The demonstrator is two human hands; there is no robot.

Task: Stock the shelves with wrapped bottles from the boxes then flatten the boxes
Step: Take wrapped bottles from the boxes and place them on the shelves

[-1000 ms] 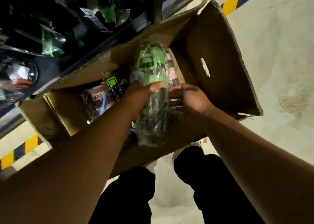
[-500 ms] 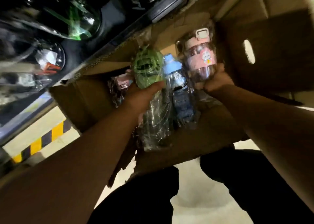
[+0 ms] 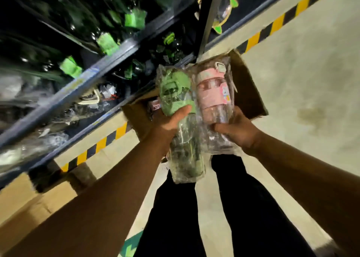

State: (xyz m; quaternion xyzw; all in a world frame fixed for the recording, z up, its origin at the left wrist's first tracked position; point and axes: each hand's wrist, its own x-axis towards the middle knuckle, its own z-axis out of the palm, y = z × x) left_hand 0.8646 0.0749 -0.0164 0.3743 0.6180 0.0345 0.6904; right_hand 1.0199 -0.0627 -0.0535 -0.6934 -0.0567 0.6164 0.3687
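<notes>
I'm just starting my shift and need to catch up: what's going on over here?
A person stands at the shelves, stocking bottles. The left hand grips a wrapped green-lidded bottle and the right hand grips a wrapped pink-lidded bottle, both held above the open cardboard box on the floor. At least one more wrapped pink item lies in the box. Wrapped green stock already sits on the shelves. Neither held bottle is shelved yet, and the box is not flattened.
</notes>
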